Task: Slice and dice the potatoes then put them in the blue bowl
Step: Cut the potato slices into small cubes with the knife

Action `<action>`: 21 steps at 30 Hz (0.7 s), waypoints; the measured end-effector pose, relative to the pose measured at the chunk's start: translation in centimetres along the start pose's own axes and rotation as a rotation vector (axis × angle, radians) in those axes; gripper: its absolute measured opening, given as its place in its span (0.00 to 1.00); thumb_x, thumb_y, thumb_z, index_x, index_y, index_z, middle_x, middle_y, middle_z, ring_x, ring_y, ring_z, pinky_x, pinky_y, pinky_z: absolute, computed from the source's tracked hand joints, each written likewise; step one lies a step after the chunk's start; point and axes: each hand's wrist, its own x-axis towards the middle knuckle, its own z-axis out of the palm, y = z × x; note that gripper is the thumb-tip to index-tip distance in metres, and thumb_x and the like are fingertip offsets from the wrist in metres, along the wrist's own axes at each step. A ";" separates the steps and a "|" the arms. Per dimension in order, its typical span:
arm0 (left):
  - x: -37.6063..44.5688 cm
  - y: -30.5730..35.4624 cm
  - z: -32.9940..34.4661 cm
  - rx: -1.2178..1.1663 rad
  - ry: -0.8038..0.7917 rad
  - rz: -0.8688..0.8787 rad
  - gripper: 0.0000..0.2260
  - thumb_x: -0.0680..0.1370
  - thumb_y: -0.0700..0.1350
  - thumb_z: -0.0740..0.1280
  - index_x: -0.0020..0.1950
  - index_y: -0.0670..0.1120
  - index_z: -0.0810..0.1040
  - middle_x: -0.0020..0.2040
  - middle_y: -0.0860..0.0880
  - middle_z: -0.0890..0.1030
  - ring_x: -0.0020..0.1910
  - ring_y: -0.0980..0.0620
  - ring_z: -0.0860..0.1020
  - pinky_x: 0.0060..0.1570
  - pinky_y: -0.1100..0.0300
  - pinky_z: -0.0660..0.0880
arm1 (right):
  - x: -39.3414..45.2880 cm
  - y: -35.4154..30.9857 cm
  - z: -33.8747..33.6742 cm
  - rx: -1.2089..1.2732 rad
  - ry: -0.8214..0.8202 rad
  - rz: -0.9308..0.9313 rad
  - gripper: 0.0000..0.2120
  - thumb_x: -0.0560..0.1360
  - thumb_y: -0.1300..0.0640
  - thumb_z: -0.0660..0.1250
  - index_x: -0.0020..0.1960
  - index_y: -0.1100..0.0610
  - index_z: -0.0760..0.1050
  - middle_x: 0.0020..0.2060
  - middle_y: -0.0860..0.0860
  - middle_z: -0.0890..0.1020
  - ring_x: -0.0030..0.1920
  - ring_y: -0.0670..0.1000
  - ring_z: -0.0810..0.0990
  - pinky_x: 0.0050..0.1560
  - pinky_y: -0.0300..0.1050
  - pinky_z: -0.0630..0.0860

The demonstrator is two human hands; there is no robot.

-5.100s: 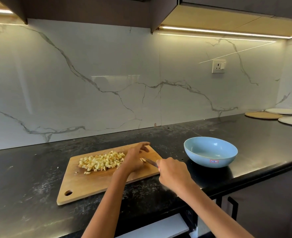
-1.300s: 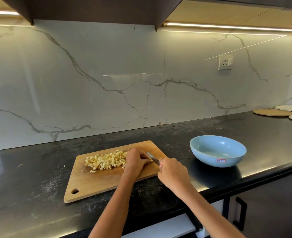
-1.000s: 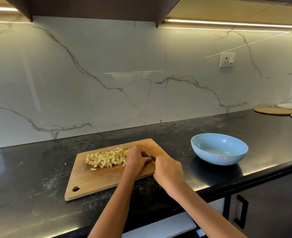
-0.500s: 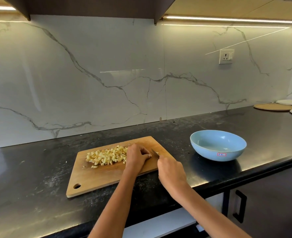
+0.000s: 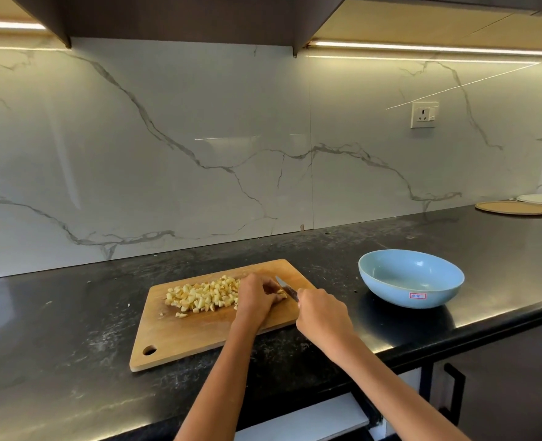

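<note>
Open bench between my board and the bowl

My cutting board (image 5: 206, 332) sits near the bench's (image 5: 56, 329) front edge, with the diced potato (image 5: 199, 297) heaped across its far half and its near half bare. To the right, a strip of bare bench separates the board from the blue bowl (image 5: 411, 278). The bench lies open behind the board up to the wall, and leftward too. Flat round mats (image 5: 511, 207) crowd the far right corner.

Black counter (image 5: 72, 338): cutting board (image 5: 180, 332), blue bowl (image 5: 411, 278), three round mats (image 5: 511, 207).
</note>
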 end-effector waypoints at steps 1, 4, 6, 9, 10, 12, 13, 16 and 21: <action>0.0 0.0 0.0 0.000 0.001 -0.002 0.06 0.69 0.38 0.74 0.46 0.43 0.84 0.44 0.47 0.84 0.43 0.56 0.79 0.47 0.64 0.77 | 0.0 0.0 0.1 0.003 0.004 0.002 0.08 0.80 0.59 0.58 0.56 0.56 0.73 0.50 0.52 0.80 0.49 0.52 0.80 0.43 0.42 0.70; 0.0 0.0 0.0 0.008 0.002 -0.017 0.04 0.70 0.38 0.73 0.44 0.43 0.84 0.43 0.48 0.83 0.41 0.57 0.76 0.45 0.67 0.73 | 0.0 0.1 0.0 -0.005 0.008 -0.002 0.08 0.79 0.60 0.58 0.56 0.56 0.73 0.49 0.52 0.80 0.49 0.52 0.80 0.43 0.42 0.69; 0.1 0.1 0.0 0.014 0.000 -0.023 0.04 0.71 0.38 0.73 0.45 0.42 0.84 0.44 0.48 0.83 0.42 0.57 0.76 0.44 0.67 0.72 | 0.0 0.0 0.0 -0.016 0.004 -0.016 0.08 0.79 0.60 0.58 0.55 0.56 0.73 0.49 0.52 0.80 0.49 0.52 0.80 0.43 0.43 0.69; 0.1 0.1 0.0 -0.004 -0.001 -0.035 0.05 0.70 0.37 0.72 0.45 0.41 0.84 0.45 0.47 0.83 0.43 0.55 0.78 0.47 0.64 0.75 | 0.0 -0.1 0.2 -0.038 0.003 -0.034 0.08 0.79 0.61 0.58 0.56 0.56 0.73 0.50 0.52 0.80 0.49 0.52 0.80 0.43 0.42 0.69; 0.1 0.0 0.0 -0.014 0.006 -0.042 0.05 0.70 0.36 0.73 0.45 0.41 0.84 0.45 0.46 0.84 0.44 0.54 0.79 0.48 0.63 0.76 | -0.1 -0.2 0.3 -0.047 0.001 -0.041 0.08 0.79 0.61 0.58 0.56 0.56 0.73 0.50 0.52 0.80 0.49 0.52 0.80 0.43 0.42 0.69; 0.1 0.1 0.0 -0.022 0.022 -0.051 0.04 0.70 0.36 0.73 0.44 0.41 0.84 0.44 0.46 0.84 0.43 0.55 0.78 0.47 0.65 0.74 | -0.2 -0.3 0.5 -0.066 -0.001 -0.053 0.09 0.79 0.60 0.59 0.58 0.56 0.73 0.52 0.53 0.79 0.50 0.51 0.80 0.46 0.42 0.72; 0.1 0.0 0.0 -0.021 0.024 -0.052 0.04 0.70 0.36 0.73 0.44 0.41 0.84 0.44 0.46 0.83 0.42 0.56 0.77 0.45 0.66 0.73 | -0.2 -0.3 0.6 -0.072 -0.002 -0.059 0.10 0.79 0.60 0.59 0.59 0.56 0.72 0.52 0.53 0.79 0.51 0.51 0.80 0.47 0.43 0.74; 0.2 0.0 0.0 -0.013 0.022 -0.049 0.04 0.70 0.36 0.73 0.43 0.40 0.84 0.43 0.47 0.83 0.39 0.57 0.76 0.45 0.66 0.73 | 0.1 -0.4 1.0 -0.105 -0.015 -0.074 0.10 0.79 0.61 0.60 0.60 0.56 0.72 0.53 0.53 0.79 0.51 0.51 0.79 0.48 0.44 0.75; 0.2 -0.1 0.1 0.013 0.028 -0.051 0.03 0.69 0.37 0.74 0.42 0.41 0.85 0.42 0.46 0.84 0.40 0.56 0.78 0.47 0.64 0.75 | 0.9 -0.5 1.4 -0.119 -0.028 -0.108 0.10 0.79 0.62 0.59 0.58 0.58 0.74 0.53 0.54 0.79 0.52 0.52 0.79 0.47 0.43 0.74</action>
